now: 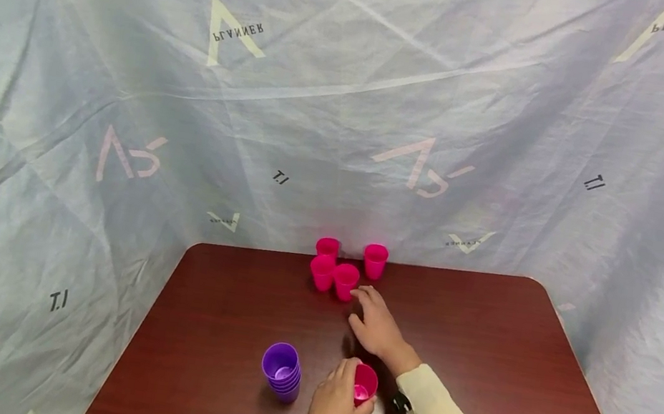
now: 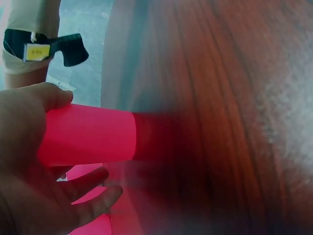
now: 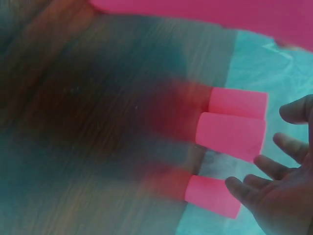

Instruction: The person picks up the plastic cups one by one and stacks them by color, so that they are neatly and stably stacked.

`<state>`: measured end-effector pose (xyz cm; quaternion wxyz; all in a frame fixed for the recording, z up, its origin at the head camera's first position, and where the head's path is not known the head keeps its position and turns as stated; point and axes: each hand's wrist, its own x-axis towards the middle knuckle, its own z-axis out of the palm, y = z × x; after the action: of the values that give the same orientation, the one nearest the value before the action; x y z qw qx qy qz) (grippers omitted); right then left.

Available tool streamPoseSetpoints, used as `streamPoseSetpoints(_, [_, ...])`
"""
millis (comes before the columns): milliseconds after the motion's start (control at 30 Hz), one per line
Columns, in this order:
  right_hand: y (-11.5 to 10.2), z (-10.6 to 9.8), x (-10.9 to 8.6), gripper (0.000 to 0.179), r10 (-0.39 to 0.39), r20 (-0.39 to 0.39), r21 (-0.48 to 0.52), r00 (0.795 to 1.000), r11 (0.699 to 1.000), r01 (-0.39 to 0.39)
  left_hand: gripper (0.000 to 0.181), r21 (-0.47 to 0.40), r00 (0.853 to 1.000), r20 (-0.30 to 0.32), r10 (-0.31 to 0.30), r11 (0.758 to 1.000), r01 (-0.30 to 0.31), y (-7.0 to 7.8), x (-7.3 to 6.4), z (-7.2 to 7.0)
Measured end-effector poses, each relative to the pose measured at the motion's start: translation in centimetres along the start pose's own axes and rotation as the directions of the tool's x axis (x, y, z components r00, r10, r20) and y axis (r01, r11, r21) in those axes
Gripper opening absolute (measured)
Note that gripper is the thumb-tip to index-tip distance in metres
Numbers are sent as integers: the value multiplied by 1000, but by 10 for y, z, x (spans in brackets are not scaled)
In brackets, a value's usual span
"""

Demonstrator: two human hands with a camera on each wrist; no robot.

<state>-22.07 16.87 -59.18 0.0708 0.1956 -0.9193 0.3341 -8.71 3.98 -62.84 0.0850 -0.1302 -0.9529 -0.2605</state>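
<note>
My left hand point(image 1: 336, 404) grips a pink cup point(image 1: 366, 380) near the front of the table, thumb on one side and fingers on the other. The left wrist view shows that same cup point(image 2: 90, 134) with its base toward the tabletop. My right hand point(image 1: 379, 323) reaches over the table, fingers spread and holding nothing. Its fingertips come right beside the nearest pink cup point(image 1: 346, 280) of a group at the back. In the right wrist view, the right hand point(image 3: 281, 196) shows extended fingers before pink cups point(image 3: 231, 134).
Left of my left hand stands a stack of nested purple cups point(image 1: 282, 371). More pink cups point(image 1: 321, 272) stand near the back edge, one pink cup point(image 1: 375, 261) slightly apart to the right. A printed grey sheet point(image 1: 319, 125) hangs behind the brown table point(image 1: 210, 318).
</note>
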Motion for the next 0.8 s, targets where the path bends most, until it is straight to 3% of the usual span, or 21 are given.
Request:
streamPoseSetpoints(400, [15,13,23,65,-68,14,-197,998,978,69,61,12,1000,22,-11,1000,11,4,0,-7])
streamPoseSetpoints(633, [15,17,35,46,-68,-4,-263,998,963,65,62,6,999,25,-20,1000,20,3,0,-4])
streamPoseSetpoints(800, [15,19,37,28,-68,-39,-257,997,965,56,63,-4,1000,18,-23,1000,24,2,0,-2])
